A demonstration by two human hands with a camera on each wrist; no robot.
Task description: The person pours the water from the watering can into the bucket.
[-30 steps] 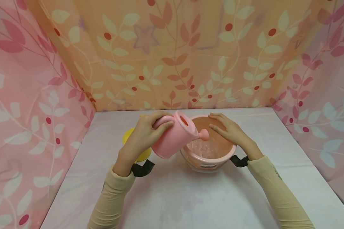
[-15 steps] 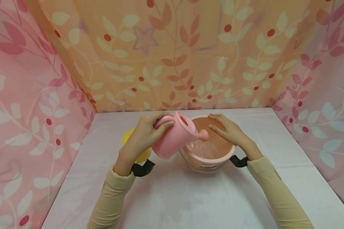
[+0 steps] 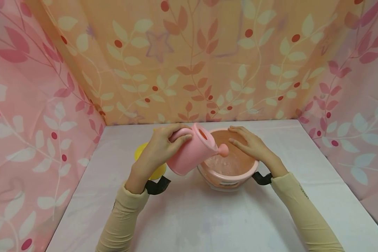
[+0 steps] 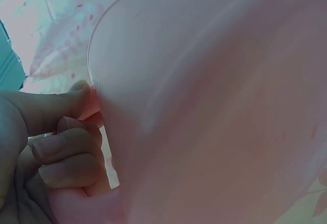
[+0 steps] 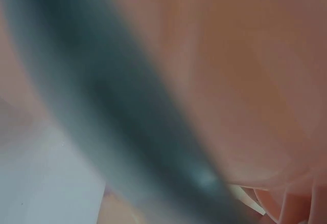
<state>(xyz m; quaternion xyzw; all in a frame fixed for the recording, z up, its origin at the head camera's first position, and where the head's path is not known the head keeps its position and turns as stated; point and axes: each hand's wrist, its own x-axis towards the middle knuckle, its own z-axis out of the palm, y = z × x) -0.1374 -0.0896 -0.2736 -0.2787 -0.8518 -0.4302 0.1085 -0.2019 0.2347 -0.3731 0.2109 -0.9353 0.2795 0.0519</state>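
Pale cloth-covered table point(image 3: 208, 220), faintly smudged with lilac; orange leaf-and-berry curtain point(image 3: 226, 63) behind, pink left curtain point(image 3: 19, 147) and pink right curtain point(image 3: 359, 122) enclosing the sides. Yellow object point(image 3: 159, 171) on the table, largely hidden behind the left hand point(image 3: 160, 148) and wrist. That hand's fingers curl round the handle of a pink watering can point(image 3: 190, 155), thumb atop, the can tilted so its rose-ended spout point(image 3: 223, 150) hangs over the interior of a pink bowl point(image 3: 230, 177). Bowl stands on the table right of the can, clear water point(image 3: 222, 165) glinting inside. Right hand point(image 3: 251, 144) rests at the bowl's far right rim, fingers extended and slightly apart, thumb over the interior. Compared with a second ago: can, bowl and both hands keep the same arrangement; the whole scene sits slightly lower in the head view; the ripples on the water form a different pattern.
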